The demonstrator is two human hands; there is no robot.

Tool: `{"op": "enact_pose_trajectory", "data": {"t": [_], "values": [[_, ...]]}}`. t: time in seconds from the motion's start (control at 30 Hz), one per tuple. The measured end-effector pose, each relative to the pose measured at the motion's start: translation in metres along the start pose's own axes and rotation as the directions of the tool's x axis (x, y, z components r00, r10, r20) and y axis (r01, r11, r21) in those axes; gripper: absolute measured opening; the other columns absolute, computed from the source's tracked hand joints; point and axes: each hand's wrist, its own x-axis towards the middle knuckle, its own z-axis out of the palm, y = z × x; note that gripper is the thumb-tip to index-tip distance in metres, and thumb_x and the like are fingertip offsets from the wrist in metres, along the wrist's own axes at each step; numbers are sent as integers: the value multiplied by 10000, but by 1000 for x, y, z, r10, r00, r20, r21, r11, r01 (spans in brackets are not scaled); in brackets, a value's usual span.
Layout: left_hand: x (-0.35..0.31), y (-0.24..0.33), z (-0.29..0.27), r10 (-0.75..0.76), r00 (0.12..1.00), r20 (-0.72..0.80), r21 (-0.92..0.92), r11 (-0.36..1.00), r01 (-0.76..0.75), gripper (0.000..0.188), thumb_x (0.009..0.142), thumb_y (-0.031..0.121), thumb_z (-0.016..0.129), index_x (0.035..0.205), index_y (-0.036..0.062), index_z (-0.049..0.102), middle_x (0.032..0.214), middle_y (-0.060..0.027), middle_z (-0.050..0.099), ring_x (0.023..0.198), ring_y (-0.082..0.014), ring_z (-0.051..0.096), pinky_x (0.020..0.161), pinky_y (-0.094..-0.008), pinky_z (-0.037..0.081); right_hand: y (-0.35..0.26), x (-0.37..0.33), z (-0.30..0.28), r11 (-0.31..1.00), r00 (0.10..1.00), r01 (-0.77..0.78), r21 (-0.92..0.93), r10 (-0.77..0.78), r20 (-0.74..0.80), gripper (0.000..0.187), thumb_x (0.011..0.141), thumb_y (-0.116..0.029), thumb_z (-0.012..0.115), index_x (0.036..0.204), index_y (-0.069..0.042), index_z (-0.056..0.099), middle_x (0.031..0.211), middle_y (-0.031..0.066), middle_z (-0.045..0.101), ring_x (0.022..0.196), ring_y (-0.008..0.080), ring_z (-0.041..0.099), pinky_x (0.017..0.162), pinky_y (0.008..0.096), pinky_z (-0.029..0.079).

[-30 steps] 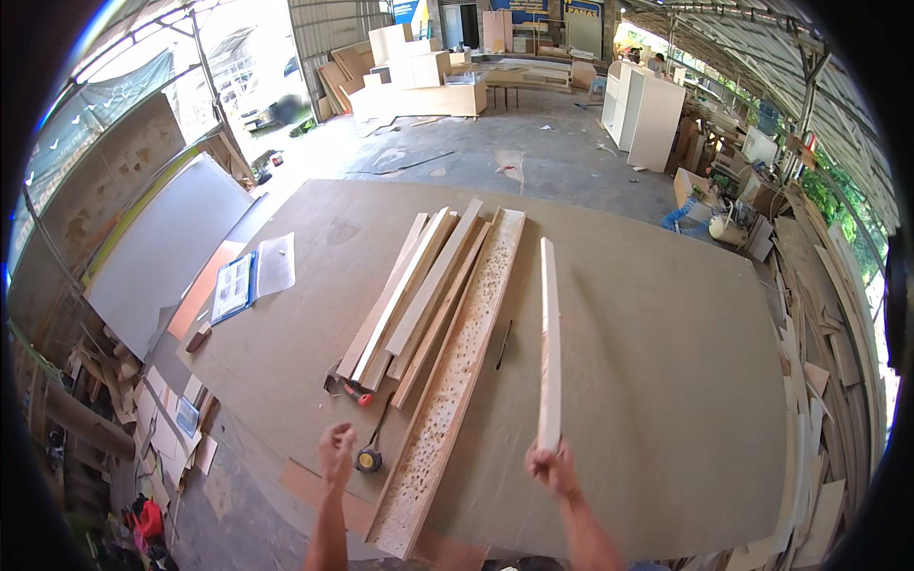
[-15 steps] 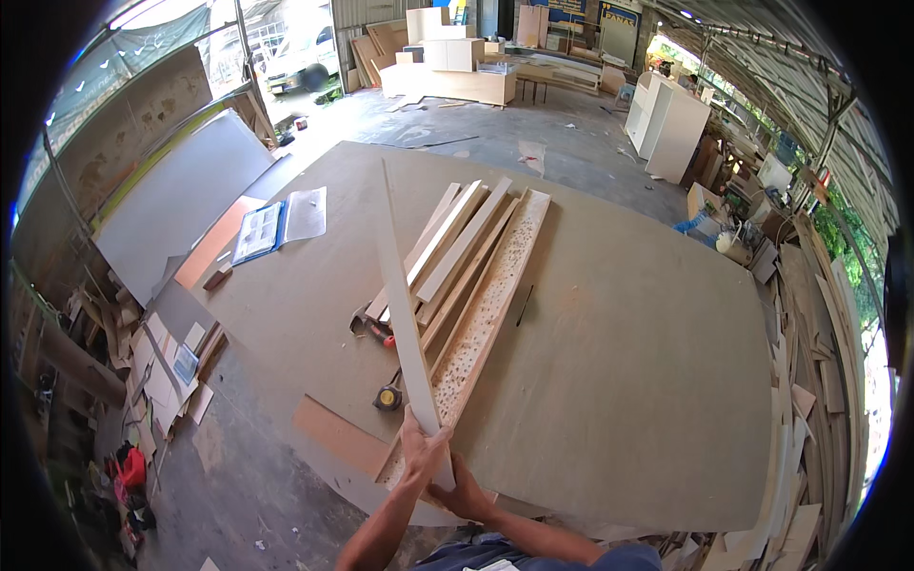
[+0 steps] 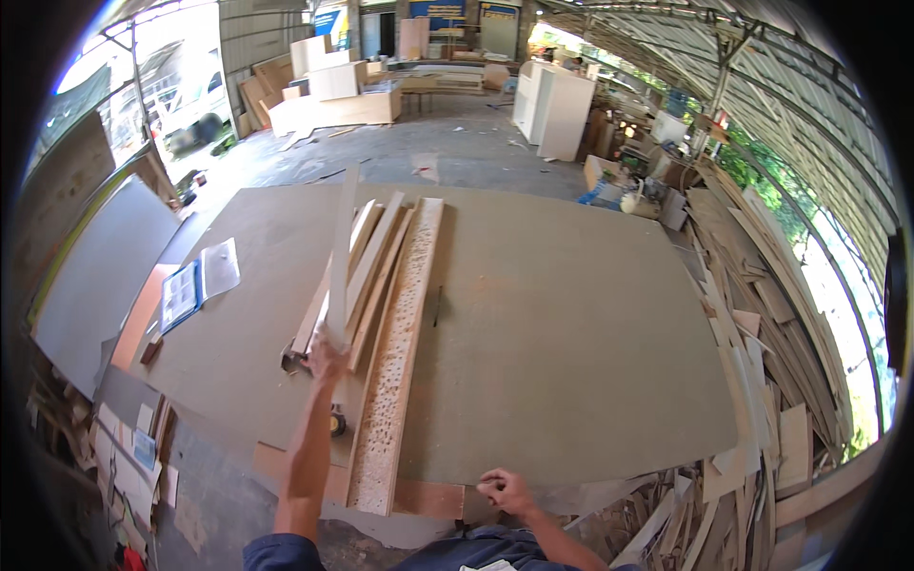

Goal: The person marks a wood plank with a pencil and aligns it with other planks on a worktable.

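Observation:
My left hand (image 3: pixel 327 360) is stretched forward and grips the near end of a long thin wooden strip (image 3: pixel 341 249). The strip points away from me and lies over a pile of similar wooden strips (image 3: pixel 381 249) on the big brown table (image 3: pixel 571 314). A long perforated board (image 3: pixel 398 362) lies just right of the pile and reaches the table's near edge. My right hand (image 3: pixel 505 490) is at that near edge with its fingers curled, holding nothing I can see.
A yellow tape measure (image 3: pixel 335 422) sits by my left forearm. A booklet and a plastic sleeve (image 3: pixel 195 285) lie at the table's left. A dark pencil-like stick (image 3: pixel 437 306) lies right of the perforated board. Stacks of scrap boards (image 3: pixel 762 314) line the right side.
The strip lay right of the perforated board under my right hand. Both hands swung it left, and now only my left hand holds it over the pile. My right hand came back to the table edge.

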Motion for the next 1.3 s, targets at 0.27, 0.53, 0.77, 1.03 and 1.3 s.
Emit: {"op": "enact_pose_trajectory", "data": {"t": [0.27, 0.53, 0.77, 1.03, 1.3], "values": [[-21, 40, 45, 413, 909, 54, -59, 910, -410, 541, 765, 187, 701, 1231, -6, 504, 1182, -250, 523, 1077, -400, 524, 914, -453, 449, -57, -33, -15, 927, 891, 178, -330, -294, -345, 258, 848, -250, 686, 974, -24, 674, 890, 97, 692, 832, 209, 663, 733, 320, 515], [-220, 141, 106, 716, 423, 556, -473, 690, -548, 260, 828, 204, 565, 983, 16, 652, 867, -216, 664, 837, -407, 632, 773, -488, 518, -213, -49, 100, 374, 363, 919, -124, -683, 633, 511, 972, -399, 469, 1344, -48, 463, 1401, 172, 452, 1303, 345, 402, 1087, 470, 306], [-324, 152, 128, 613, 219, 759, -547, 783, -296, 311, 800, 197, 601, 1054, 21, 640, 868, -234, 651, 865, -424, 614, 783, -463, 500, -136, -58, 94, 300, 143, 948, 110, -705, 695, 479, 867, -325, 562, 1241, -26, 548, 1270, 167, 559, 1216, 343, 496, 1042, 460, 363], [-420, 85, 170, 517, 124, 847, -409, 783, -469, 283, 781, 241, 565, 889, 12, 691, 865, -205, 677, 838, -384, 650, 750, -465, 515, -59, -70, -114, 121, 920, 352, -928, -227, 319, 303, 873, -344, 602, 955, -65, 687, 1082, 166, 643, 1022, 335, 599, 928, 437, 441], [-490, 178, 172, 289, 55, 956, -195, 763, -616, 276, 743, 256, 616, 897, 40, 692, 893, -205, 682, 847, -360, 658, 748, -460, 517, 42, -127, -83, 345, 614, 784, -517, -557, 560, 470, 706, -122, 656, 1174, -89, 621, 1211, 141, 595, 1110, 302, 566, 958, 459, 420]]}}
